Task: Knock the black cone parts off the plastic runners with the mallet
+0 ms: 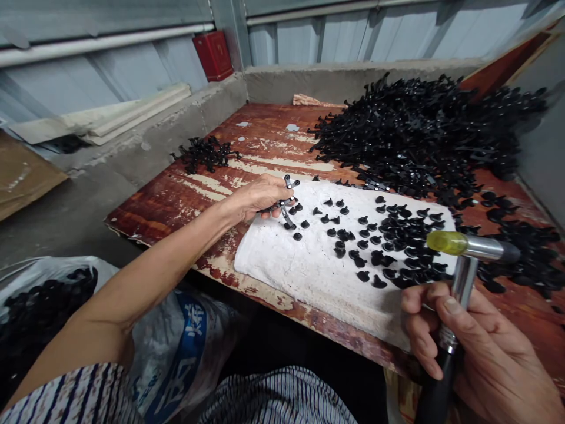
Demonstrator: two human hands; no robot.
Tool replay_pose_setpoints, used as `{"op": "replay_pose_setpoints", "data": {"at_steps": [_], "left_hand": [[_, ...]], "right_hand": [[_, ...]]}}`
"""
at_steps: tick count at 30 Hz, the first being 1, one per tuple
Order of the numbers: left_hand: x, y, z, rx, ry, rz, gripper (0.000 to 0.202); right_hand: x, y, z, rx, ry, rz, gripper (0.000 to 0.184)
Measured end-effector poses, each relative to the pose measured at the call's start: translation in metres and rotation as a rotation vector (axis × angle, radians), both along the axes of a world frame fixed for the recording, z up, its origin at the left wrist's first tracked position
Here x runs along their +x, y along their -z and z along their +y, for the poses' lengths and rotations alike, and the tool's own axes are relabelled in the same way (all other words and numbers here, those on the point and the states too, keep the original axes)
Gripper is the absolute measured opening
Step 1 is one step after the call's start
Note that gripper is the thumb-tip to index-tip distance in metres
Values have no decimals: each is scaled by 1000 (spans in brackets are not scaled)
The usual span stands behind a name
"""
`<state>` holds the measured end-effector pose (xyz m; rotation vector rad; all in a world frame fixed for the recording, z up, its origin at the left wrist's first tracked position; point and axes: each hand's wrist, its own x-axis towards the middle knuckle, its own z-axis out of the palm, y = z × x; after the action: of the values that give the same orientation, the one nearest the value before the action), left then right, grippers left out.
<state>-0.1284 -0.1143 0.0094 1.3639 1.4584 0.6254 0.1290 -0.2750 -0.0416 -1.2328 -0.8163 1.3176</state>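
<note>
My left hand (pixel 267 197) is closed around a small black bracket with several arms (pixel 286 215), held over the left end of a folded white cloth (pixel 291 271). Part of that piece is hidden by my fingers. In my right hand (pixel 485 341) is a small mallet (pixel 479 246) with a yellow head face, a metal shaft and a black grip. The mallet is raised near the cloth's right end. Small black round parts with stems (pixel 362 244) lie scattered over the cloth, thickest towards the right.
A big heap of black brackets (pixel 406 129) covers the back right of the worn red-brown table (pixel 265 135). A smaller pile (pixel 205 154) lies at the left. Below the table edge stands a white plastic sack (pixel 176 353) beside black parts. A red box (pixel 213 56) sits on the ledge.
</note>
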Motion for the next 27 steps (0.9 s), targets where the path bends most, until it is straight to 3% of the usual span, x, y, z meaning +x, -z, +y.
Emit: {"op": "replay_pose_setpoints", "data": {"at_steps": [16,27], "left_hand": [[-2,0,27,12,1,-83,14],[-18,3,11,-76,77,-155,16]], "right_hand": [[3,0,-2,-21,-25,27,24],[3,1,-1,-20,-14,-13,21]]}}
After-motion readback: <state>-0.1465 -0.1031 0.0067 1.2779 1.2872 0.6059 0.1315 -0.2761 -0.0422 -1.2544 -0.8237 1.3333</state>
